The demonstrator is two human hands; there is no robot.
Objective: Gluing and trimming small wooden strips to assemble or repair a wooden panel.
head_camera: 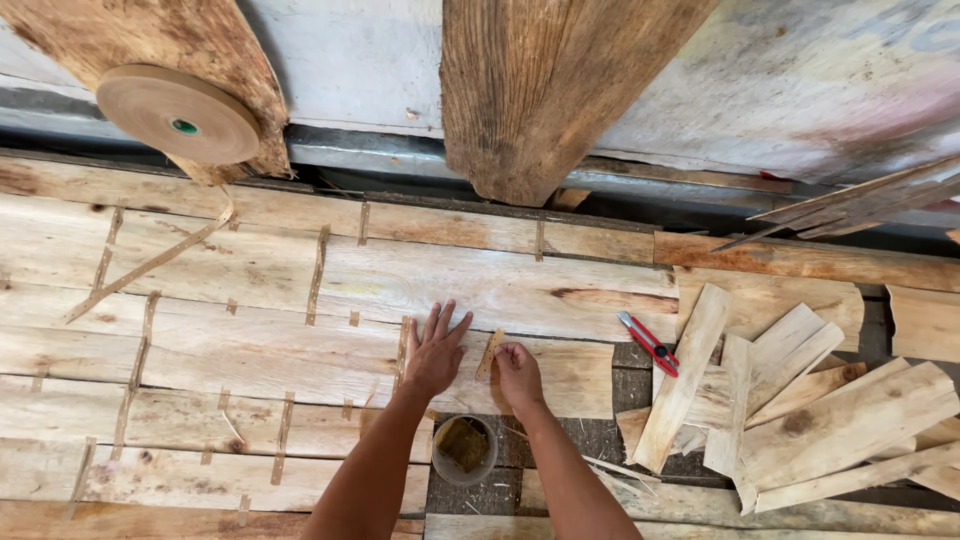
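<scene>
Brown paper tape strip (489,354) is lying on the veneer sheets (300,330), long axis tilting up-right, lower end hiding under the right hand (518,373) whose fingertips are pinching it, while the left hand (436,352) is pressing flat, fingers spread, holding nothing

Soft, even daylight fills the frame, bright without harsh glare. The pale veneer sheets (250,300) across the middle reflect the most light and look slightly washed out. Shadows are faint and short: a thin dark edge under the forearms at the bottom and a deep dark gap beneath the beam (540,90) at top centre. Focus is sharp throughout. The wide lens bends straight lines towards the corners, most at the upper left and right.
</scene>
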